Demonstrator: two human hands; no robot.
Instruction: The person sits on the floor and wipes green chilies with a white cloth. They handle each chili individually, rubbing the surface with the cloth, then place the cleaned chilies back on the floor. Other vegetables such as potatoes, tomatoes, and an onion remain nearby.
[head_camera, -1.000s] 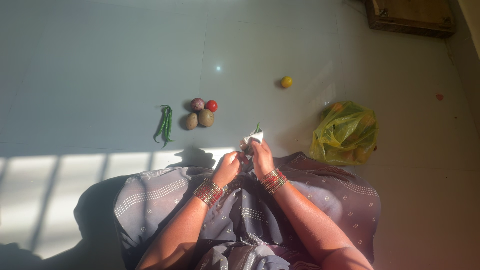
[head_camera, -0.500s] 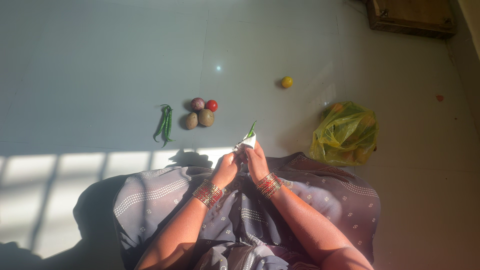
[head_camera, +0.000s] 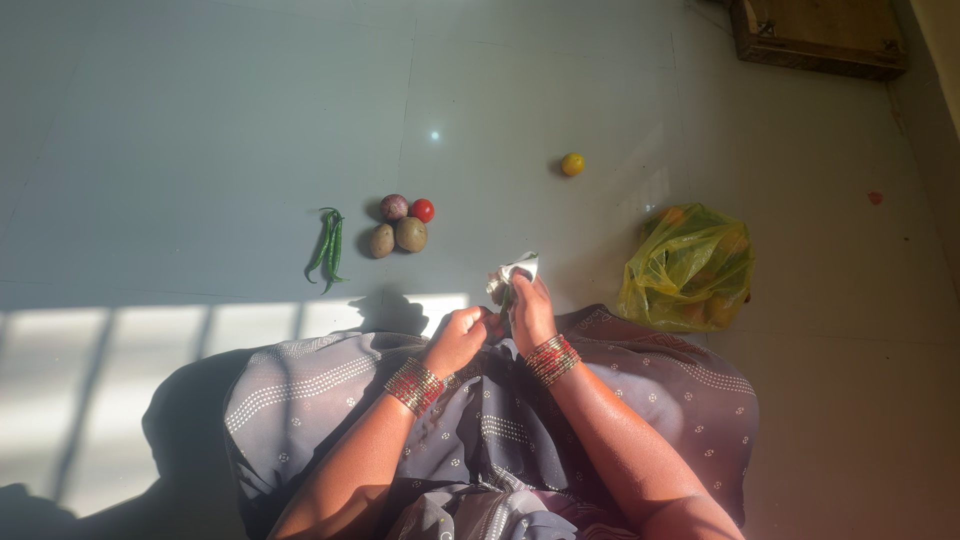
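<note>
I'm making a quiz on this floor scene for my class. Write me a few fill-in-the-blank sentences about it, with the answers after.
1. The right hand holds a crumpled ____ packet.
2. The green chillies lie to the ____ of the potatoes in the picture.
3. The plastic bag on the floor is ____ in colour.
4. The left hand is closed, with red ____ on its wrist.

Missing words: white; left; yellow; bangles

Wooden box (head_camera: 818, 35) cut off by top edge. Yellow bag (head_camera: 690, 265) contents unclear. White wrapper (head_camera: 517, 271) partly hidden behind right hand (head_camera: 530, 310).
</note>
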